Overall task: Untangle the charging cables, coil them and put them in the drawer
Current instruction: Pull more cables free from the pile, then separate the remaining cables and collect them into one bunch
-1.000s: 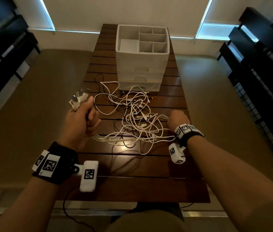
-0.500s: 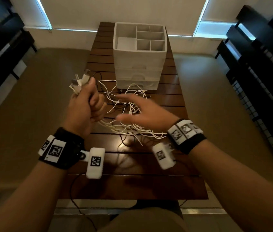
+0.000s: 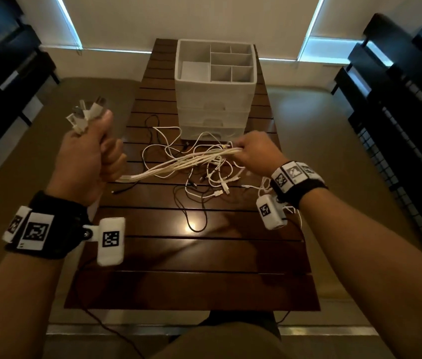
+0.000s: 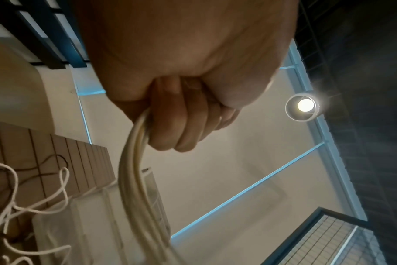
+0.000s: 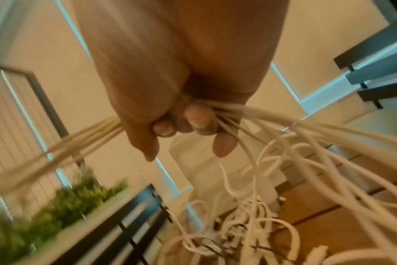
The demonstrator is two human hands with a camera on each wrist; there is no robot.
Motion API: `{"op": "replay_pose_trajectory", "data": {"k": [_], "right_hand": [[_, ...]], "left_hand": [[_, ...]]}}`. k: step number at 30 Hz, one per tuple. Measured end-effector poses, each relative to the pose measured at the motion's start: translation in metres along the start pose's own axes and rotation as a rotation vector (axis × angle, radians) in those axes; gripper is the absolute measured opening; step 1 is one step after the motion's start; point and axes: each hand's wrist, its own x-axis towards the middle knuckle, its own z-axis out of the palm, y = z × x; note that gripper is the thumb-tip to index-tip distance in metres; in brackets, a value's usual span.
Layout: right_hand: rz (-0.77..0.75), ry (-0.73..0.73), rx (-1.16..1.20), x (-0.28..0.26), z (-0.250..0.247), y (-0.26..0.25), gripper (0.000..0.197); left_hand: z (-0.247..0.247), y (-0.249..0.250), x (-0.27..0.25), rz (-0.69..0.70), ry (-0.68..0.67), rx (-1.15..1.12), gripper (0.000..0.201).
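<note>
White charging cables [image 3: 178,161] are stretched between both fists above the wooden table [image 3: 204,255] in the head view; untangling is judged in hand (drawer unit [image 3: 213,99] unopened). Left wrist view: left hand [image 4: 181,100] clenches the bundle. Right wrist view: right hand [image 5: 181,107] grips the strands; next, loose ends must be drawn free.

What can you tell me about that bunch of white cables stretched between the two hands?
The white cables are thin, smooth cords, several gathered side by side. The left hand grips one end in a fist, plug ends fanning out above it. The right hand holds the strands farther along, so they span the air above the wooden table. Past that hand they fall into a loose tangle before the white drawer unit.
</note>
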Motion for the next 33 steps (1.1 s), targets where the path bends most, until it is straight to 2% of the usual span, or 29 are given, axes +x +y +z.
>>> {"op": "replay_pose_trajectory", "data": {"k": [3,4,7,8,10,14,16,17,18,19,20,22,23,27,30,33], "right_hand": [[-0.075,0.149,0.214,-0.001,-0.019,-0.018,0.033],[-0.102,0.152,0.225,0.001,-0.024,-0.025,0.035],[-0.085,0.007,-0.034,0.007,-0.032,-0.035,0.034],[-0.073,0.012,-0.089,0.008,-0.034,-0.034,0.035],[-0.091,0.017,-0.064,0.005,-0.035,-0.039,0.028],[-0.151,-0.116,-0.087,-0.003,-0.02,-0.06,0.034],[-0.16,-0.081,-0.091,0.0,-0.019,-0.063,0.031],[-0.161,-0.051,-0.085,0.001,-0.021,-0.063,0.027],[-0.171,-0.023,-0.072,0.002,-0.024,-0.063,0.024],[-0.182,-0.003,-0.056,0.001,-0.027,-0.063,0.021],[-0.188,0.001,-0.046,0.0,-0.031,-0.065,0.018],[-0.202,-0.03,-0.074,-0.004,-0.038,-0.071,0.011],[-0.222,-0.041,-0.11,-0.004,-0.039,-0.075,0.01],[-0.298,-0.068,-0.176,-0.003,-0.039,-0.082,0.023],[-0.304,-0.115,-0.089,-0.005,-0.041,-0.077,0.017],[-0.281,-0.151,0.013,-0.007,-0.044,-0.074,0.006]], "left_hand": [[-0.001,-0.005,0.002,-0.002,0.063,0.068,0.055],[0.002,-0.006,0.003,0.003,0.068,0.098,0.054],[0.005,-0.009,0.007,0.017,0.077,0.176,0.052],[0.006,-0.009,0.007,0.023,0.076,0.2,0.051],[0.013,-0.009,0.005,0.046,0.047,0.281,0.045],[0.055,-0.022,0.005,0.094,-0.116,0.504,0.037],[0.073,-0.03,0.004,0.107,-0.208,0.593,0.045],[0.079,-0.032,0.004,0.116,-0.23,0.615,0.043],[0.083,-0.031,0.003,0.127,-0.247,0.602,0.033],[0.088,-0.028,0.001,0.138,-0.263,0.574,0.026],[0.09,-0.026,0.0,0.158,-0.266,0.556,0.031],[0.092,-0.022,0.002,0.222,-0.256,0.567,0.054],[0.092,-0.022,0.004,0.251,-0.26,0.611,0.056],[0.09,-0.019,0.012,0.296,-0.314,0.828,0.018],[0.08,-0.013,0.017,0.282,-0.343,0.865,0.016],[0.074,-0.004,0.023,0.312,-0.329,0.973,0.023]]}}
